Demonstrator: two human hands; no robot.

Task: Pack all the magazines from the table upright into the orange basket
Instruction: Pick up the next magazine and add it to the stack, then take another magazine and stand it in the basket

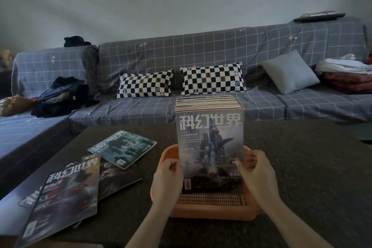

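Note:
An orange basket [211,210] sits on the dark table in front of me. Several magazines stand upright in it as a thick row, and the front magazine [210,147] faces me with a grey-blue cover. My left hand [168,181] grips the row's lower left edge. My right hand [257,175] grips its lower right edge. Several more magazines lie flat on the table to the left: a teal one [122,148], a dark one [114,179] and an overlapping pile [66,197] near the front left corner.
The dark table [302,167] stretches to the right of the basket. Behind it runs a grey checked sofa [201,54] with two checkerboard cushions, a grey pillow [289,71], dark clothes [60,96] at the left and folded blankets [346,74] at the right.

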